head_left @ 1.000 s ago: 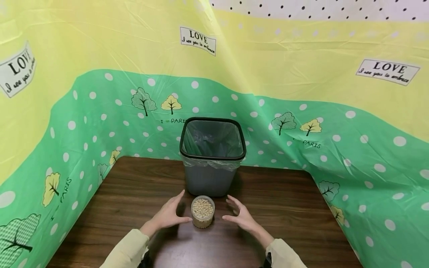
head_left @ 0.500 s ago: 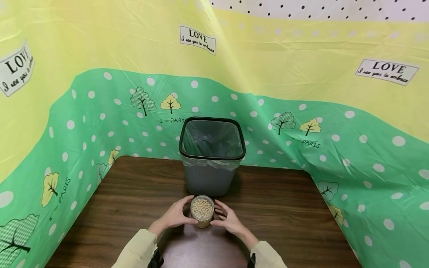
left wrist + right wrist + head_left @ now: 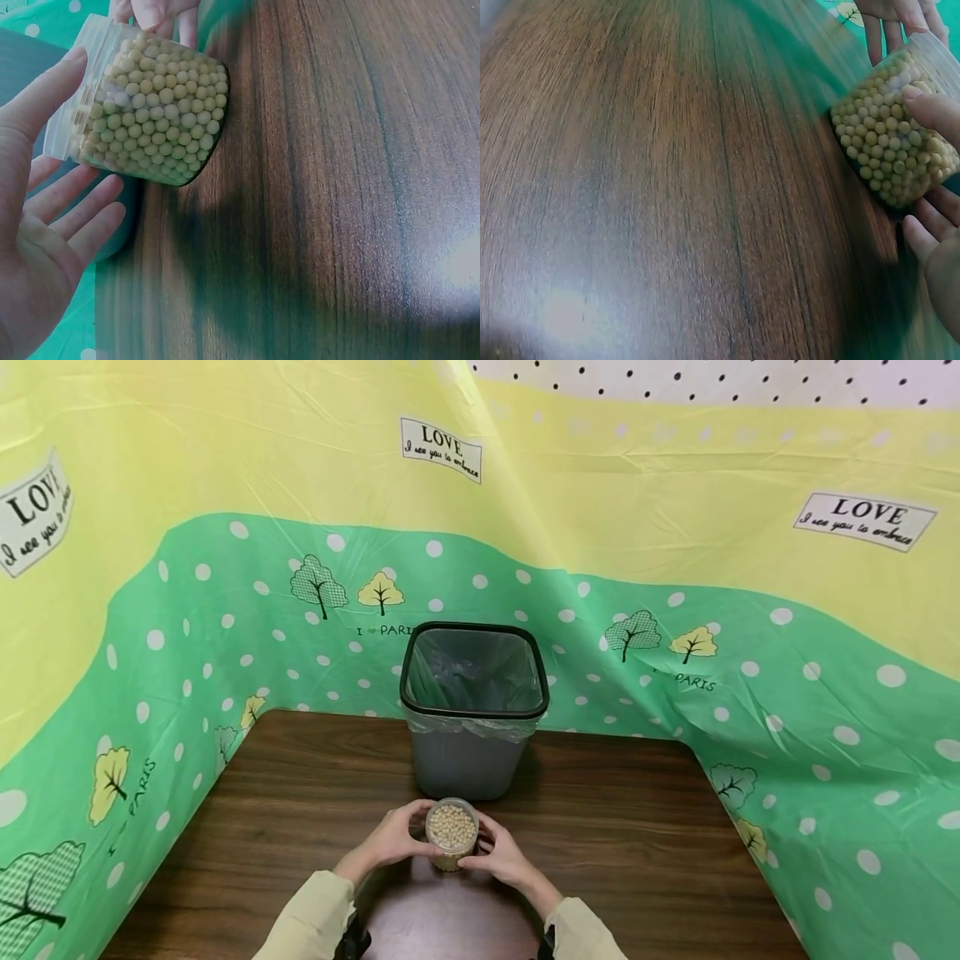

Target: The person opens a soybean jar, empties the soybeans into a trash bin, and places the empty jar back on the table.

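Nestling upright between left grip (image 3: 393,838) and right grip (image 3: 506,858), a clear jar (image 3: 452,829).

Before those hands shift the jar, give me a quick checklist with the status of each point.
1. Left hand placed at the jar, thumb and fingers around one side: ok.
2. Right hand opposite it, thumb against the jar: ok.
3. Jar upright: ok.
4. Beans closed in by a clear cover: cannot tell.
5. Bin mouth uncovered, with its liner turned down outside the rim: ok.
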The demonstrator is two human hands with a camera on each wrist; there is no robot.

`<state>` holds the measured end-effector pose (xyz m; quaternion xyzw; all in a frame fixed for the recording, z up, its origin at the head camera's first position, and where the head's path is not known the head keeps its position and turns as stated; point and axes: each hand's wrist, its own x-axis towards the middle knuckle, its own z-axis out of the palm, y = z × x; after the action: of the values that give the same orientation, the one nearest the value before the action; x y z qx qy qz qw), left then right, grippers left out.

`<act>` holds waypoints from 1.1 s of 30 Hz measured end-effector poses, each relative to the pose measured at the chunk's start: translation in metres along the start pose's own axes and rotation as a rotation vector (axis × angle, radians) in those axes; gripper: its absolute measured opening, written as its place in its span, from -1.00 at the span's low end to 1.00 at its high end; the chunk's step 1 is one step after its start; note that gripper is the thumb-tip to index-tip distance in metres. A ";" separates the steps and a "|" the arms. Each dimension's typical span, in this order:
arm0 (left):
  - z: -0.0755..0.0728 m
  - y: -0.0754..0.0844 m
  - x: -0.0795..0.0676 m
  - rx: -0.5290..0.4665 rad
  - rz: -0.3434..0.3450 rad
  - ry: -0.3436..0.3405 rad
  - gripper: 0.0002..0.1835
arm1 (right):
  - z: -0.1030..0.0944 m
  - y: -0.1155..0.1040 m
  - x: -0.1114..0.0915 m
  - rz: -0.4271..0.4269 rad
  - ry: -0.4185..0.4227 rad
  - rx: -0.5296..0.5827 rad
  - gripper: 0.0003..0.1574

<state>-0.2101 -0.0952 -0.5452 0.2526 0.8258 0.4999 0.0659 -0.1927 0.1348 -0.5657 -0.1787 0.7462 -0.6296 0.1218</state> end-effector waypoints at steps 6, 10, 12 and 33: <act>-0.001 0.000 0.001 -0.037 -0.017 -0.015 -0.26 | 0.003 0.004 0.003 -0.020 0.004 -0.028 -0.02; -0.001 0.000 0.002 -0.055 -0.034 -0.014 -0.28 | 0.003 0.012 0.006 -0.014 0.011 -0.042 -0.02; -0.001 0.000 0.002 -0.068 -0.039 -0.010 -0.29 | 0.003 0.010 0.006 -0.014 0.009 -0.047 -0.03; -0.018 0.033 0.012 -0.440 0.029 0.009 -0.31 | -0.012 -0.073 0.004 -0.225 0.094 -0.196 -0.07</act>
<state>-0.2152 -0.0912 -0.5063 0.2419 0.6935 0.6699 0.1086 -0.1924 0.1334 -0.4922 -0.2424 0.7844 -0.5709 -0.0028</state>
